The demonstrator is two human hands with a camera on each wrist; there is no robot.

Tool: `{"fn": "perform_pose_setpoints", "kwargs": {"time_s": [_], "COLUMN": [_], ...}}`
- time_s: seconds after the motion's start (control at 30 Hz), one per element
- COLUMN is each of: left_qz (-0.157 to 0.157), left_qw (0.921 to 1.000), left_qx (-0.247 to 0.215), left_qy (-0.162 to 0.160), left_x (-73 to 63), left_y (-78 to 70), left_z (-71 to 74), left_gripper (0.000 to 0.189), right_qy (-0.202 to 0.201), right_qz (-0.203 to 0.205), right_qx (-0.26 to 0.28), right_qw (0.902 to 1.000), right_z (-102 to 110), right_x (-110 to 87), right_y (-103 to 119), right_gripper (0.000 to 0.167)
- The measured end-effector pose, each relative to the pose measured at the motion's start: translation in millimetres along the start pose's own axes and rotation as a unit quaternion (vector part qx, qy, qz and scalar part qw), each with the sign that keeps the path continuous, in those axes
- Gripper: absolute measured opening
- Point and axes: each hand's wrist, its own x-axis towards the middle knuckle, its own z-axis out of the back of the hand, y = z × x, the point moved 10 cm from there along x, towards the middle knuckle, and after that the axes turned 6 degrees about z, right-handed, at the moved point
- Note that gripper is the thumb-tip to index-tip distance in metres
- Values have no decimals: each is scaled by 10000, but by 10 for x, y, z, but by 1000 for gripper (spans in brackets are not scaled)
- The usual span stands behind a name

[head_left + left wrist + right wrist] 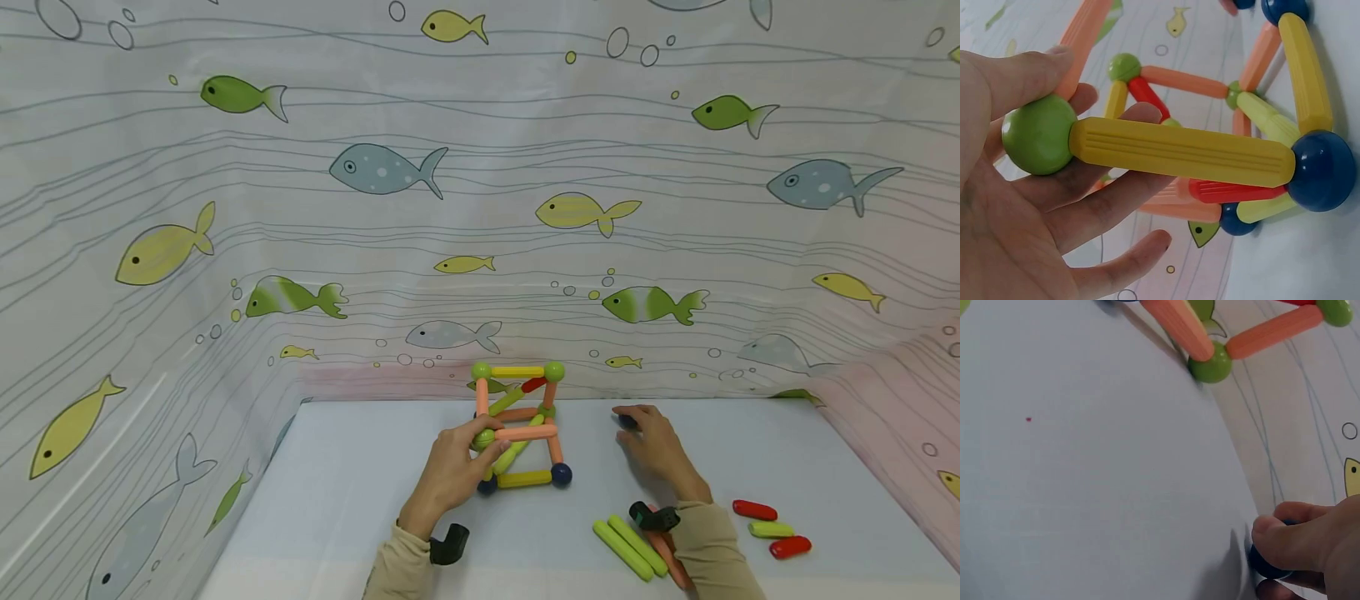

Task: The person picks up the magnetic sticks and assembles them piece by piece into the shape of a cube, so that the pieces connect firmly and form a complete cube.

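A frame built of sticks and balls (525,478) stands on the table, with yellow, orange, light green and red sticks between green and dark blue balls. My left hand (450,468) holds its near upper-left corner, a green ball (1039,134) joined to a yellow stick (1182,152) and an orange stick (1085,44). The thumb presses where the orange stick meets that ball; the other fingers pass behind the yellow stick. To the right of the frame, near the table's back edge, my right hand (660,454) grips a dark blue ball (1266,561) between thumb and fingers.
Two light green sticks (622,550) and an orange stick (670,560) lie by the right forearm, partly under it. Right of the sleeve are two short red pieces (791,547) and a short light green piece (771,529). A fish-patterned sheet (495,233) encloses the back and sides.
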Motion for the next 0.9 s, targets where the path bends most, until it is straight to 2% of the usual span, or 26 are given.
{"fn": "perform_pose_setpoints", "kwargs": {"time_s": [0.2, 0.37, 0.53, 0.7, 0.9], "left_qz": [34, 92, 127, 31, -29], "left_qw": [10000, 9999, 9998, 9999, 10000], "left_qx": [-63, -111, -134, -129, -61], "left_qy": [33, 75, 85, 14, -66], "left_x": [-17, -24, -26, -25, -13], "left_y": [17, 34, 38, 17, 16], "left_z": [-3, -13, -26, -20, -20], "left_gripper": [22, 22, 21, 21, 22], "right_qy": [242, 389, 310, 287, 197], "right_qz": [-250, -180, 116, 544, 1022], "right_qx": [310, 652, 1038, 1599, 1977], "right_qw": [9989, 9969, 9941, 9852, 9747], "right_z": [-55, -31, 61, 65, 64], "right_x": [-27, -36, -10, -20, -49], "right_y": [67, 322, 706, 1055, 1301], "right_gripper": [30, 29, 39, 43, 41]}}
